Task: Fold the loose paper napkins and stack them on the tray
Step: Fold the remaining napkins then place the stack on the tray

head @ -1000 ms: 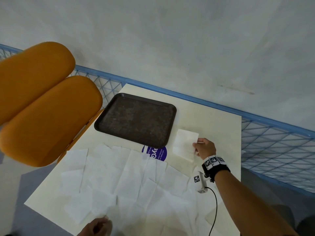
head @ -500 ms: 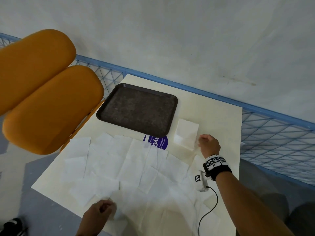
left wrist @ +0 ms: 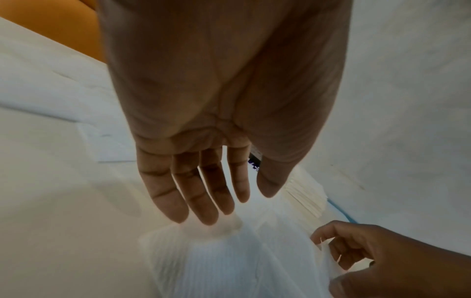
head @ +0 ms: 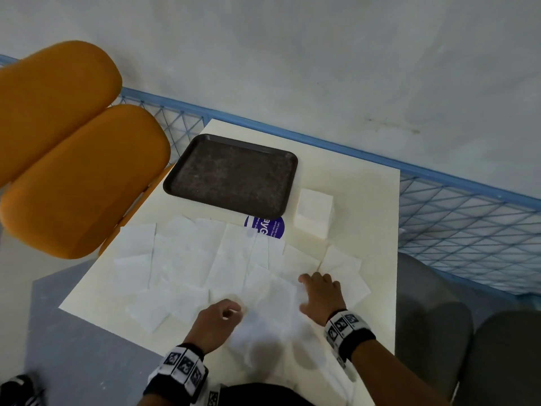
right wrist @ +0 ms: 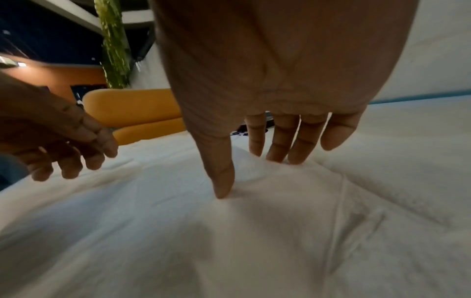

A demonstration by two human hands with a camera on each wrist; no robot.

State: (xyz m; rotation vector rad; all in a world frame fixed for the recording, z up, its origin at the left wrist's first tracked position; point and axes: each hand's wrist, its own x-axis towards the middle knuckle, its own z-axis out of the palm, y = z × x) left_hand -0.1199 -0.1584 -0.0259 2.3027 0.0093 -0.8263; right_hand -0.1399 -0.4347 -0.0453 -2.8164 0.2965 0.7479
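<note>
Both hands sit on one loose napkin [head: 272, 300]: your right hand [head: 320, 297] presses it with straight fingers, so lift its edge with your relaxed, empty left hand [head: 218, 320] and crease squarely.

Our head view: high above table [head: 345, 177], facing forward and down, takes in tray [head: 231, 174], wall, orange chair [head: 73, 159], both forearms. Our left wrist view: very close, looks along left hand [left wrist: 219, 113] down onto loose napkins [left wrist: 224, 262]. Our right wrist view: equally close, low over napkins, looks along right hand [right wrist: 275, 84] toward chair. All three share napkin patch between hands; each wrist view catches other hand.
</note>
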